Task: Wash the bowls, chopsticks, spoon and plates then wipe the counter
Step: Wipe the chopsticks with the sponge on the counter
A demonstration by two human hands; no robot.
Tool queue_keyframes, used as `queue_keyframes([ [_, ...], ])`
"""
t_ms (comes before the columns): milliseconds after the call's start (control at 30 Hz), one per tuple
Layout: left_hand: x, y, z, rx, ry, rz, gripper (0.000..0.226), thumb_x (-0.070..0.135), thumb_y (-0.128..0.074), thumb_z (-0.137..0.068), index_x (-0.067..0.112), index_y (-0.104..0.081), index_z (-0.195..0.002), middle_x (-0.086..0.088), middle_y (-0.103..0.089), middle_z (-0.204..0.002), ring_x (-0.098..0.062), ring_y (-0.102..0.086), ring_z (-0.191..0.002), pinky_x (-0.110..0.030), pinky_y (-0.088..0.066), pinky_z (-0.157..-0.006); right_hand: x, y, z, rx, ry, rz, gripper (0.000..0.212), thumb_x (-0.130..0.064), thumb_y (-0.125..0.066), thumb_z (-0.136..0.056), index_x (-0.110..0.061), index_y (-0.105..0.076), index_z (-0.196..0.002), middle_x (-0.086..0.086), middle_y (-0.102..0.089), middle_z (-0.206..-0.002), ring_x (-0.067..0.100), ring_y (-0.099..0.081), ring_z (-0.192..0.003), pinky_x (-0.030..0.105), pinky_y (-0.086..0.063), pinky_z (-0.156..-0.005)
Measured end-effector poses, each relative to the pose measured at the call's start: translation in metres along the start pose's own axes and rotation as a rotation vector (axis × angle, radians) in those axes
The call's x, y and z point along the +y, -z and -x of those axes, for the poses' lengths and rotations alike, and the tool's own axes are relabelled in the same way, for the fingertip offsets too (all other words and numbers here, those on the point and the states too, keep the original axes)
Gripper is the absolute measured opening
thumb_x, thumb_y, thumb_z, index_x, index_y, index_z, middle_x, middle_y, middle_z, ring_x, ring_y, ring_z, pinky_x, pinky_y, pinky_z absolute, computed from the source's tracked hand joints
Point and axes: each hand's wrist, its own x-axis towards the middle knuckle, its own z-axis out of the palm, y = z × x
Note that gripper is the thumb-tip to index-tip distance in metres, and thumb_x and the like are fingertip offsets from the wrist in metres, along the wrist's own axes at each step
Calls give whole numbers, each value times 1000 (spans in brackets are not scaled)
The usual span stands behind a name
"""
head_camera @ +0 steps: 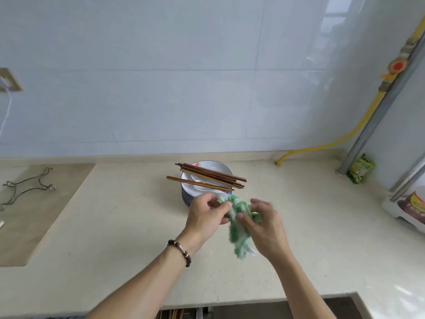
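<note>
Both hands work a crumpled green-and-white dishcloth point(238, 226) above the pale beige stone worktop point(115, 226). The left hand point(205, 216), a dark beaded bracelet point(180, 250) on its wrist, pinches the cloth's upper edge between thumb and fingers; the right hand point(264, 226) is closed on the other side, and the loose end hangs down between them. Held apart like this, the hands seem to be opening or refolding the cloth to get a flat face for wiping — a judgement, not something shown.

Just behind the hands sits a stack of white plates and bowls with blue-patterned rims point(202, 180), and the brown wooden chopsticks point(207, 177) lie across the top dish, likely parked there to keep them together and off the worktop. A pale spoon seems to lie under them, though it is hard to make out. The dishes look clean, so the wiping step appears to be next — the sink corner point(340, 305) shows at the lower right
</note>
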Motion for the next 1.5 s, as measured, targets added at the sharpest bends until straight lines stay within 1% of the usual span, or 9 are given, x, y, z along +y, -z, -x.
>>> queue_keyframes([
  [67,7,-12,-20,-63,8,-12,19,19,-71,-93,10,-63,-78,6,-66,-71,-19,-74,-71,-33,-63,-71,5,15,-26,49,21,26,15,-20,-79,-85,-15,-66,-81,-7,-64,-101,12,-63,-75,19,-43,-64],
  [200,5,-21,-73,-86,-39,-299,33,35,-51,-104,6,-65,-98,-1,-72,-90,-23,-75,-84,-39,-58,-77,7,43,-74,46,9,21,19,-18,-72,-91,-8,-60,-81,-2,-59,-65,3,-46,-52,18,-37,-50],
  [300,-8,-18,-115,-19,-253,-884,19,23,-50,-103,15,-63,-114,1,-72,-109,-20,-65,-107,-35,-53,-85,21,51,-110,23,-45,52,19,-21,-70,-92,-12,-58,-81,1,-61,-69,13,-52,-59,23,-40,-51],
  [500,-38,-9,-166,-197,-389,-1318,54,3,-53,-90,13,-46,-143,-5,-55,-138,-22,-46,-131,-34,-40,-107,53,43,-138,-2,-162,16,19,-22,-69,-93,-9,-59,-83,4,-58,-72,17,-51,-64,31,-41,-55],
  [667,-59,1,-174,-198,-413,-1411,58,9,-58,-91,15,-42,-146,-3,-53,-132,-24,-49,-119,-36,-43,-99,60,36,-148,-20,-197,19,20,-25,-68,-94,-9,-60,-86,9,-63,-80,18,-53,-67,33,-43,-57],
  [867,-65,10,-181,-164,-491,-1416,48,4,-65,-86,18,-55,-132,-3,-54,-128,-23,-50,-117,-35,-46,-92,59,25,-144,-17,-223,19,18,-26,-69,-94,-12,-60,-86,14,-68,-87,20,-61,-72,40,-52,-61],
  [1067,-67,17,-183,-150,-566,-1436,42,-4,-73,-74,17,-59,-109,-2,-63,-104,-23,-57,-98,-34,-49,-75,56,20,-134,-8,-231,34,19,-25,-69,-93,-10,-60,-85,17,-68,-87,25,-62,-72,49,-54,-64],
  [1367,-65,24,-190,-229,-623,-1487,30,6,-67,-87,16,-62,-115,-5,-56,-116,-24,-52,-108,-37,-46,-85,57,16,-126,1,-246,27,20,-24,-69,-94,-9,-60,-85,17,-68,-88,28,-64,-75,41,-51,-62],
  [1500,-66,30,-193,-304,-632,-1501,20,4,-64,-91,16,-64,-106,-2,-62,-99,-23,-55,-99,-36,-44,-84,57,15,-124,-2,-254,24,20,-23,-69,-94,-9,-59,-85,15,-67,-87,19,-59,-71,36,-49,-59],
])
